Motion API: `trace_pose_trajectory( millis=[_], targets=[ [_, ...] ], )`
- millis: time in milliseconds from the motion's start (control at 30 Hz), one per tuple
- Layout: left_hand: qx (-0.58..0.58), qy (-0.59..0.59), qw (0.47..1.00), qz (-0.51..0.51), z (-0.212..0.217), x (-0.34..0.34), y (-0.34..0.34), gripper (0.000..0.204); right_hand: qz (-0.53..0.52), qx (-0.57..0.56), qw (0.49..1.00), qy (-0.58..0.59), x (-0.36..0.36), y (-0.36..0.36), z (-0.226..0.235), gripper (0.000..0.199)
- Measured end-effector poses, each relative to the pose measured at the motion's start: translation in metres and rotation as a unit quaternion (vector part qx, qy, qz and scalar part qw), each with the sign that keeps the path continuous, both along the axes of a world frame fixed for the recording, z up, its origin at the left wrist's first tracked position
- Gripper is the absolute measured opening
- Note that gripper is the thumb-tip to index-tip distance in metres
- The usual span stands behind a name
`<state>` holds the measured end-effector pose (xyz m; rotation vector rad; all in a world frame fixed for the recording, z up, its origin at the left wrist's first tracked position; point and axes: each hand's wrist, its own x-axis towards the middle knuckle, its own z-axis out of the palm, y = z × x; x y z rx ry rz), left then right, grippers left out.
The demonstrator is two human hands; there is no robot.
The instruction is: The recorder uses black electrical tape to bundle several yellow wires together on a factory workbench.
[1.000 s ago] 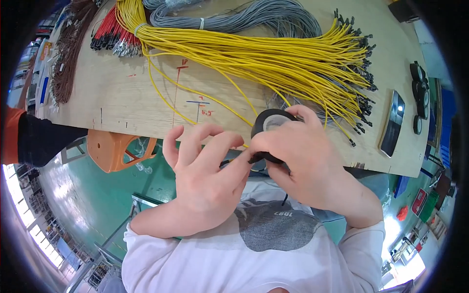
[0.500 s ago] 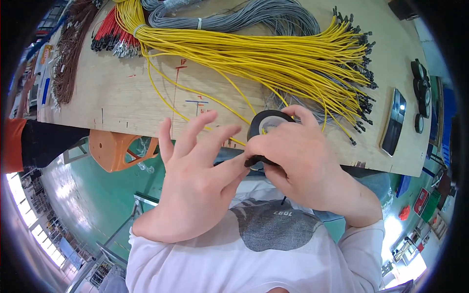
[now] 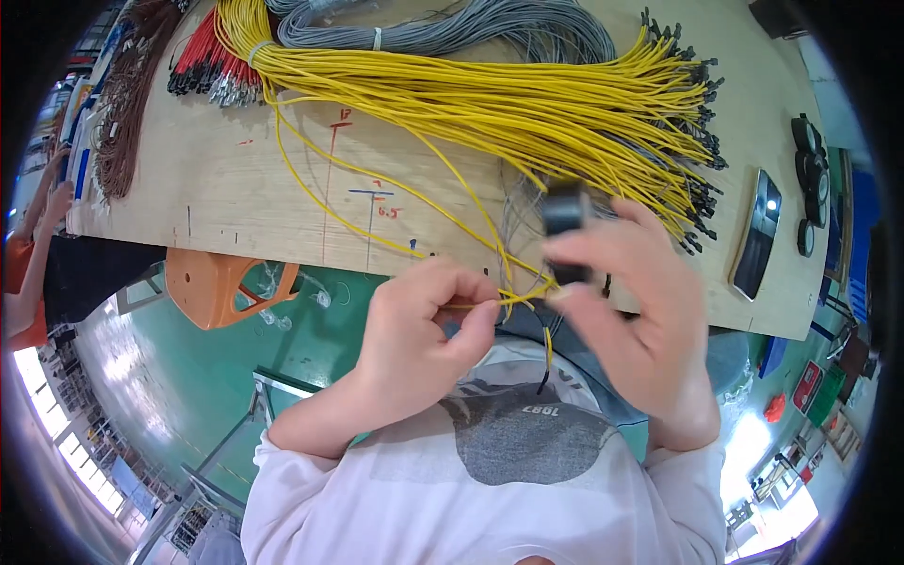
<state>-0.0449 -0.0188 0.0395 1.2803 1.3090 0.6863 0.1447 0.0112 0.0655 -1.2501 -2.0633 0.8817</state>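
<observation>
My left hand is closed in a pinch on thin yellow wires just past the table's near edge. A few yellow strands cross to the right of its fingertips, and one black-tipped end hangs down over my shirt. Close by on the right, my right hand has its fingers curled around a roll of black tape. Both that hand and the roll are smeared by motion. The wires run back to a thick yellow wire bundle lying across the table, with black connectors at its right end.
A grey cable coil lies behind the bundle, brown wires at far left. On the right are a phone and several black tape rolls. An orange stool stands left below the table; another person's hand is beyond.
My right hand has moved right with the tape roll, which has turned edge-on. My left hand has gone from spread fingers at the tape to pinching the yellow wires. A co-worker's arms have appeared at left.
</observation>
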Motion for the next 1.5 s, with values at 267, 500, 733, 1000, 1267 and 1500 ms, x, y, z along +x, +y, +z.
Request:
trace_pose_trajectory(
  millis=[267, 500, 733, 1000, 1267, 1500],
  targets=[
    [-0.153, -0.177, 0.969, 0.076, -0.003, 0.002, -0.010, 0.005, -0.132, -0.106, 0.973, 0.154, -0.006, -0.042, 0.000, 0.012],
    [-0.115, -0.193, 0.973, 0.062, -0.002, 0.005, -0.013, 0.007, -0.074, -0.146, 0.977, 0.136, -0.018, -0.043, -0.016, 0.006],
    [-0.079, -0.156, 0.984, 0.025, -0.003, 0.001, -0.013, 0.009, -0.061, -0.102, 0.988, 0.102, -0.020, -0.040, -0.014, 0.006],
    [0.069, -0.125, 0.990, 0.023, -0.007, -0.001, -0.012, 0.009, -0.049, -0.066, 0.995, 0.053, -0.025, -0.038, -0.014, 0.007],
    [0.185, -0.061, 0.981, 0.014, -0.008, 0.003, -0.009, 0.012, -0.071, -0.051, 0.995, 0.047, -0.027, -0.039, -0.017, 0.007],
    [0.257, 0.004, 0.966, 0.001, -0.009, 0.001, -0.008, 0.014, -0.075, -0.038, 0.996, 0.036, -0.029, -0.039, -0.018, 0.007]
  ],
)
